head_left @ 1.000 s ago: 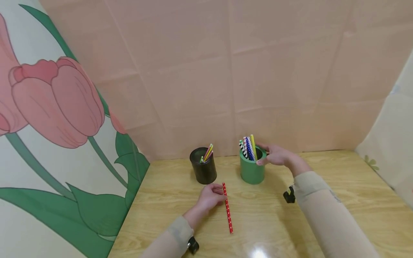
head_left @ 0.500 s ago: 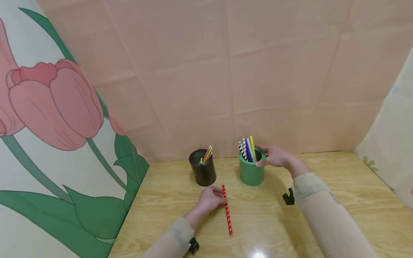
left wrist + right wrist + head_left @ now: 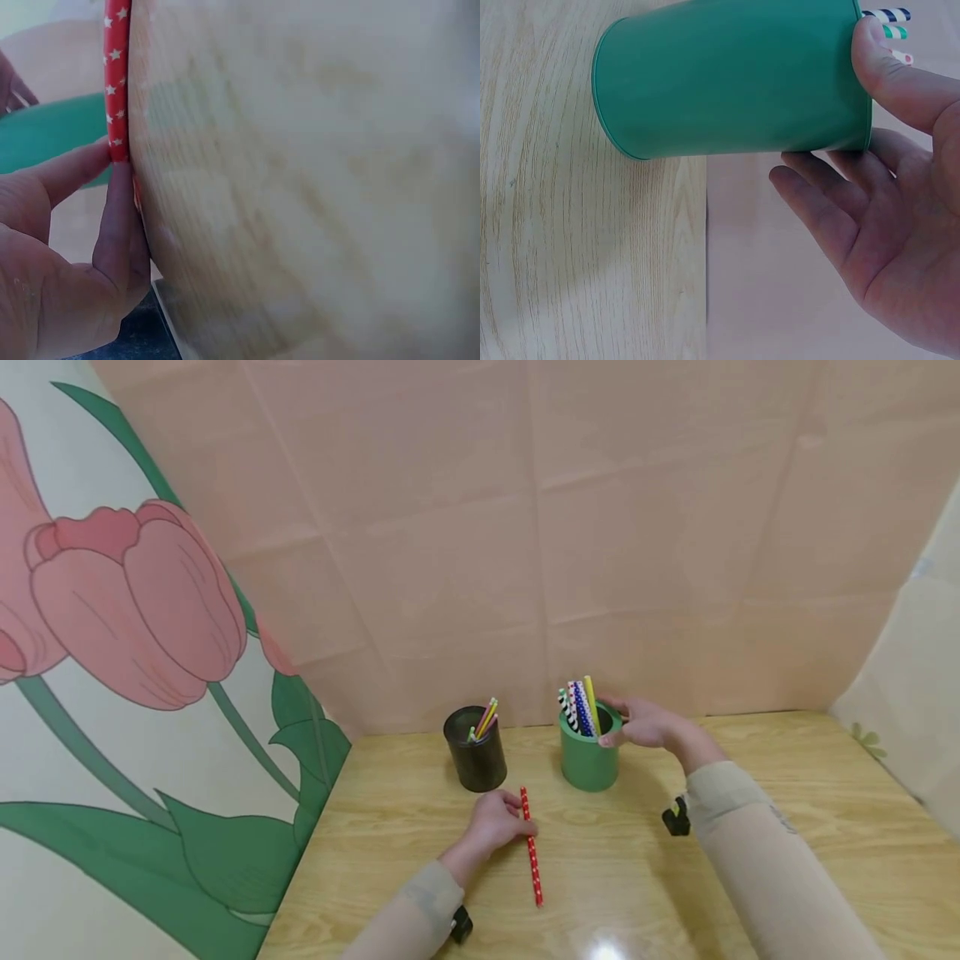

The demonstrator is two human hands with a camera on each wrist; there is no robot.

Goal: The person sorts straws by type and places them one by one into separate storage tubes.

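Note:
A red paper straw with small white stars (image 3: 534, 868) lies on the wooden table, pointing away from me. My left hand (image 3: 495, 822) pinches it between thumb and fingers, a little beyond its middle. The left wrist view shows the fingertips (image 3: 118, 169) close around the straw (image 3: 116, 82). My right hand (image 3: 637, 724) grips the rim of a green cup (image 3: 589, 764), its thumb (image 3: 877, 60) at the near side and the other fingers behind. The cup stands upright at the back, with several patterned straws (image 3: 579, 708) leaning to its left side.
Left of the green cup stands a black cup (image 3: 480, 767) with several thin coloured sticks (image 3: 487, 720) in it. A pink sheet (image 3: 450, 568) rises behind the table's back edge. A tulip-painted panel (image 3: 142, 610) borders the left side.
My left thumb has slid slightly right and now lies across the red straw. The right hand keeps its hold on the green cup, and the cups stay put.

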